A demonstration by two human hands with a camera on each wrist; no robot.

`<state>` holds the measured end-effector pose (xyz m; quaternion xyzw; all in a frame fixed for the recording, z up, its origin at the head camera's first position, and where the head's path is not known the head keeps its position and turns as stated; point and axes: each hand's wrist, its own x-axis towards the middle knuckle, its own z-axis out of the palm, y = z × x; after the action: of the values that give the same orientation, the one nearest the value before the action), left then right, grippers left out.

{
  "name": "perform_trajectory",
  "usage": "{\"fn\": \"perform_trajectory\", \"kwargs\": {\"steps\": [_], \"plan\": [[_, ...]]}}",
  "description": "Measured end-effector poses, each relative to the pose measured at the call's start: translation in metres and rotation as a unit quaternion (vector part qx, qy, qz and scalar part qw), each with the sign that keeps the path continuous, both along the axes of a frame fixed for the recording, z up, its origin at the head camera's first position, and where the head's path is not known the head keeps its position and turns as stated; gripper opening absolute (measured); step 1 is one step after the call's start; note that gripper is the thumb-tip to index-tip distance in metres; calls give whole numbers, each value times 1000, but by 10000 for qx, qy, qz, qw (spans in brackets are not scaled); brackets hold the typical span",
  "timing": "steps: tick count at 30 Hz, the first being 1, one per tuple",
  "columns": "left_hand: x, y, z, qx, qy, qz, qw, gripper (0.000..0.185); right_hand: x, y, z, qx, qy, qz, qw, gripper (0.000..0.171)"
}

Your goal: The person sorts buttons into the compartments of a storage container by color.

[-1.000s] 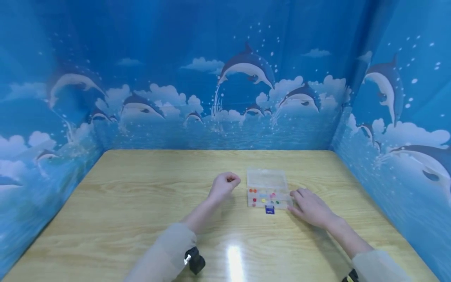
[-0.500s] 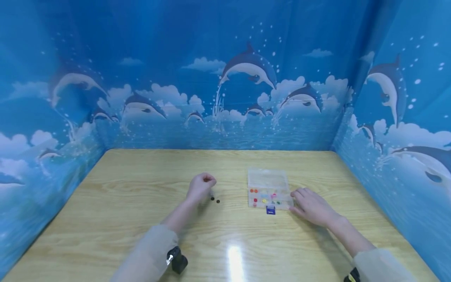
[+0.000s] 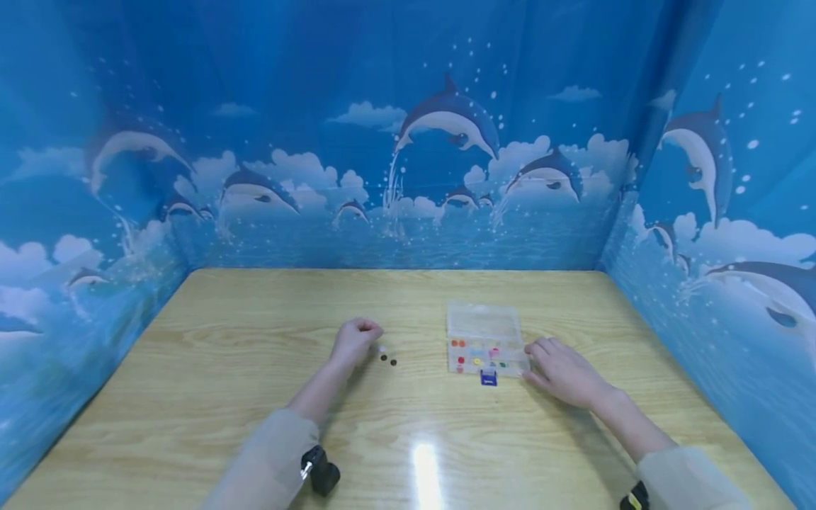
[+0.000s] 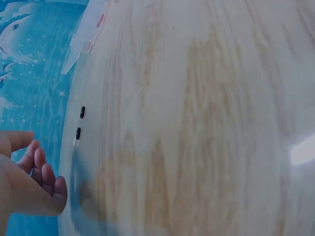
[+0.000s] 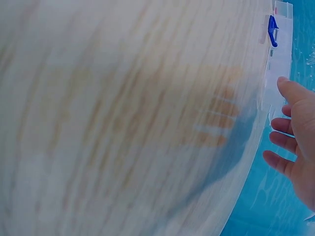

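Observation:
My left hand (image 3: 354, 343) is low over the table, thumb and forefinger tips together; I cannot tell whether anything small is between them. In the left wrist view the other fingers of this hand (image 4: 39, 177) bend loosely. Two small dark, round button-like pieces (image 3: 388, 360) lie just right of it, with a tiny white piece (image 3: 382, 348) behind them. Farther right stands a clear plastic compartment box (image 3: 472, 366), lid raised, with a blue latch (image 3: 489, 378) at its front. My right hand (image 3: 561, 372) touches the box's right end with thumb and fingertips, fingers fairly straight.
Small red, orange, yellow, pink and green pieces (image 3: 477, 361) sit in the box's compartments. The wooden table (image 3: 191, 397) is bordered behind and at both sides by a blue dolphin-print curtain (image 3: 306, 234). A bright light reflection shows on the table front.
My left hand has moved left from beside the box and lowered a little, bringing the dark pieces and the white piece into view. The right hand stays at the box.

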<state>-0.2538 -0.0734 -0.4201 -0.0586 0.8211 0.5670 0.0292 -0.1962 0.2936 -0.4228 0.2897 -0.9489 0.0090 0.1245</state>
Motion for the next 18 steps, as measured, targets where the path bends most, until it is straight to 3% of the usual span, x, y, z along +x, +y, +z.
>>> {"fn": "perform_trajectory", "kwargs": {"steps": [7,18], "plan": [[1,0,-9,-54,-47,112,9999,10,0,0,0,-6,-153,-142,9998,42],[6,4,-14,-1286,57,202,9915,15,1,-1,1,-7,-13,-54,10000,37]]}}
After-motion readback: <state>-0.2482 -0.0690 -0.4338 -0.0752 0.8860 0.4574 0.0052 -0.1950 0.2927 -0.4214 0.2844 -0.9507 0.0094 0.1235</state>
